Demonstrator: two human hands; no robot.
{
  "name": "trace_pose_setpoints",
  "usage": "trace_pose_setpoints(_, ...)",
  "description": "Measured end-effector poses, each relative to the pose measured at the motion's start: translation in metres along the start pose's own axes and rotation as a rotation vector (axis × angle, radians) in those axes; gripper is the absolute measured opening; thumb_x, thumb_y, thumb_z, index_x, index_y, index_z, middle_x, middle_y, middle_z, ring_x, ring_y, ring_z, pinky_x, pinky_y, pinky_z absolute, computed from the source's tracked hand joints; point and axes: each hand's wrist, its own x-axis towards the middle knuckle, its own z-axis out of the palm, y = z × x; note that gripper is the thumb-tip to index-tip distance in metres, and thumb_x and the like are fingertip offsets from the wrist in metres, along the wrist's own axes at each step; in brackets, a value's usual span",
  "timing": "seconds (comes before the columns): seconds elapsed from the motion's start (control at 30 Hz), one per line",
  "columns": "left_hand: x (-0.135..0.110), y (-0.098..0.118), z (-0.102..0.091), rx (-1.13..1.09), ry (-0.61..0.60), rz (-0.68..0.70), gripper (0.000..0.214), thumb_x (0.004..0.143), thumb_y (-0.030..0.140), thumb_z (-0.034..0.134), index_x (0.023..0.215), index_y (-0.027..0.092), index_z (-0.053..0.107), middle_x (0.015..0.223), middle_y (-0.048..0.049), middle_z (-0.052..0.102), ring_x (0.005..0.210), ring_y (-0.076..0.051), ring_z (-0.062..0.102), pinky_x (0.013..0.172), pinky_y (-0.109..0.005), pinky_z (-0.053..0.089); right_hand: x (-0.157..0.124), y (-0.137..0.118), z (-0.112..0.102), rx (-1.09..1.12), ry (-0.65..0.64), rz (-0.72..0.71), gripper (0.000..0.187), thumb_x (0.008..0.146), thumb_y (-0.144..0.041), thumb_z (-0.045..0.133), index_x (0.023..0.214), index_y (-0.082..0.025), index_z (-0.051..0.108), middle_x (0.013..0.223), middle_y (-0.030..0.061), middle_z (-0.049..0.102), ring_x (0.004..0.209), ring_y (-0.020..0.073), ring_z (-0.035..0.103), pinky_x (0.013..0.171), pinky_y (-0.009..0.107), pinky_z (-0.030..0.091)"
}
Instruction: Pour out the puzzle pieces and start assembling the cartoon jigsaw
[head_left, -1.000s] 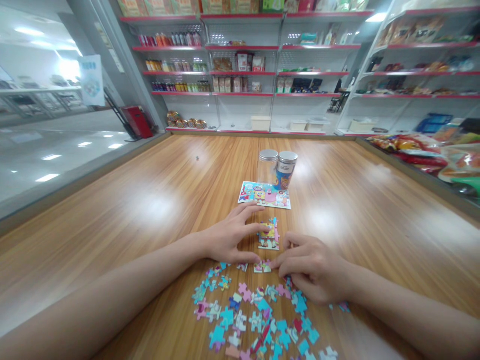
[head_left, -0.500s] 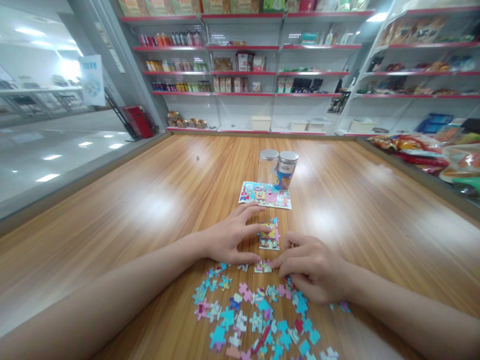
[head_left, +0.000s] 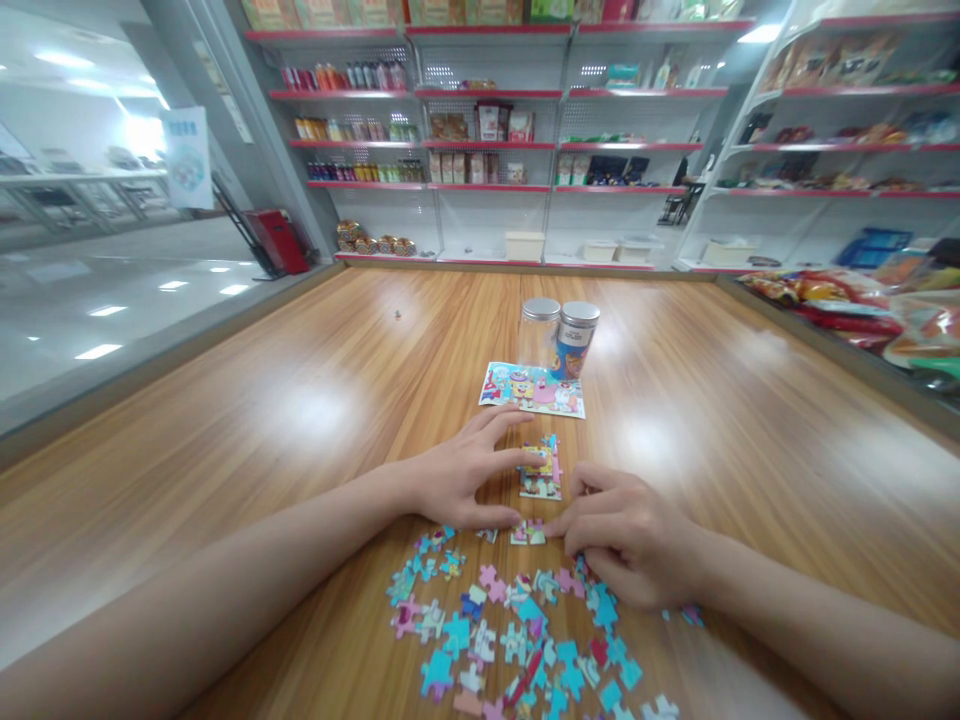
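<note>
Lying between fingers (head_left: 564, 523): puzzle pieces (head_left: 529, 535)

This looks like a shop: red-edged shelves (head_left: 488, 94) along the back hold rows of small bottles (head_left: 375, 75) and packages (head_left: 493, 122), and shiny packets (head_left: 825, 292) lie heaped beside the tabletop (head_left: 405, 390) at right. To the left, long desks (head_left: 90, 181) under bright ceiling lights (head_left: 65, 60) look more like part of an office.

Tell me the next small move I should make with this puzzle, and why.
I'd probably slide the small puzzle section away from you to test its fit against the larger section. Your right grip seems to touch the small one's right edge, your left grip reaches over the larger one, and a narrow gap separates the two.
</note>
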Motion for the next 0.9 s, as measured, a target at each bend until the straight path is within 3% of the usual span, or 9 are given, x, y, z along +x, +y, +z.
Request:
trace_pose_setpoints(0.33, -0.0011, -0.0029, 0.0011, -0.036, -0.022, -0.035, 0.082, 0.078, 0.063, 0.074, 0.147, 0.027, 0.047, 0.162, -0.014, 0.022, 0.15, -0.044, 0.016, 0.12, -0.067, 0.024, 0.0008, -0.001, -0.0009, 0.02, -0.021, 0.026, 0.022, 0.073, 0.001, 0.053, 0.077, -0.018, 0.063, 0.086, 0.0014, 0.076, 0.072, 0.017, 0.043, 0.067, 0.032, 0.039)
trace_pose_setpoints(0.9, -0.0007, -0.0027, 0.0008, -0.043, -0.021, -0.045, 0.078, 0.082, 0.059, 0.071, 0.149, 0.031, 0.044, 0.163, -0.0117, 0.021, 0.152, -0.041, 0.014, 0.122, -0.065, 0.022, 0.0028, -0.0018, -0.0024, 0.014, -0.049, 0.047, 0.02, 0.075, 0.0, 0.053, 0.077, -0.018, 0.063, 0.085, 0.0016, 0.075, 0.073, 0.0171, 0.046, 0.07, 0.033, 0.042)
